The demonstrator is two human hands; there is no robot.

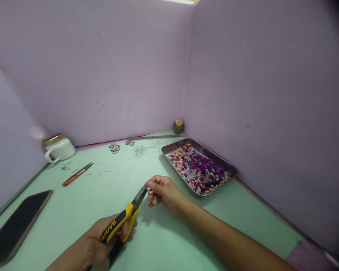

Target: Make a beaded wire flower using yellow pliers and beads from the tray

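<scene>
Black-and-yellow pliers (127, 211) are gripped by the handles in my left hand (97, 239), their jaws pointing up and to the right. My right hand (168, 194) pinches a small shiny beaded piece (150, 191) between thumb and fingers. The plier jaws meet that piece at my right fingertips; whether they clamp it I cannot tell. Beyond my right hand lies a metal tray (169, 162) of mixed purple, red, white, gold and black beads.
Orange thread snips (78, 176) lie at left, near wire scraps (64, 166). A white mug (62, 148) and a dark phone (18, 227) stand along the left side. Finished-looking bead clusters (114, 148), loose wires (139, 151) and a small pot (178, 127) are at the back wall.
</scene>
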